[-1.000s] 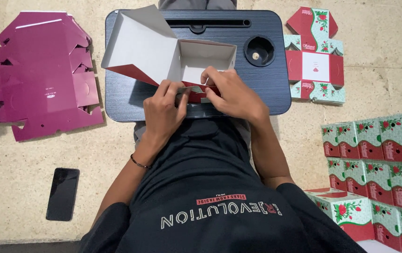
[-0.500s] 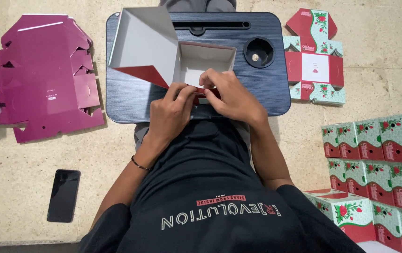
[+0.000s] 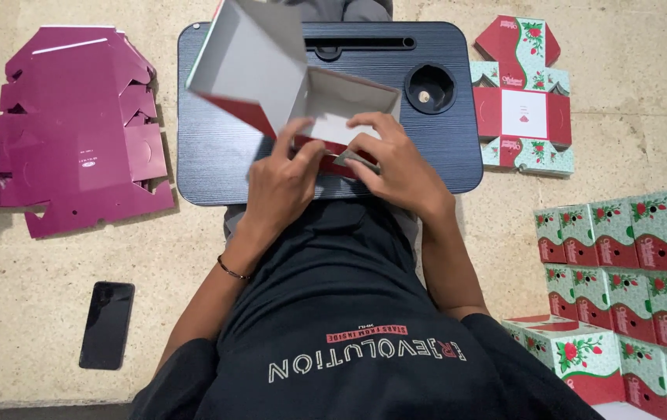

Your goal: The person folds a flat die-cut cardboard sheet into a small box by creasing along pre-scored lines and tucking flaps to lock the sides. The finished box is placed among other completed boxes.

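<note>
A half-folded cardboard box (image 3: pixel 271 78), grey-white inside and red outside, stands on the dark lap table (image 3: pixel 217 148). Its big lid flap rises at the left and an open square compartment faces up at the right. My left hand (image 3: pixel 287 183) grips the box's near red wall, fingers curled over the edge. My right hand (image 3: pixel 392 159) presses on the near right corner of the same box, fingers on a small flap.
A stack of flat magenta box blanks (image 3: pixel 77 124) lies on the floor at the left. A flat red-and-mint floral blank (image 3: pixel 522 93) lies at the right, with several folded floral boxes (image 3: pixel 629 257) below it. A black phone (image 3: pixel 106 324) rests at the lower left.
The box has been tipped and lifted a little, its lid flap now higher. Both hands have shifted along the near wall, staying on the box.
</note>
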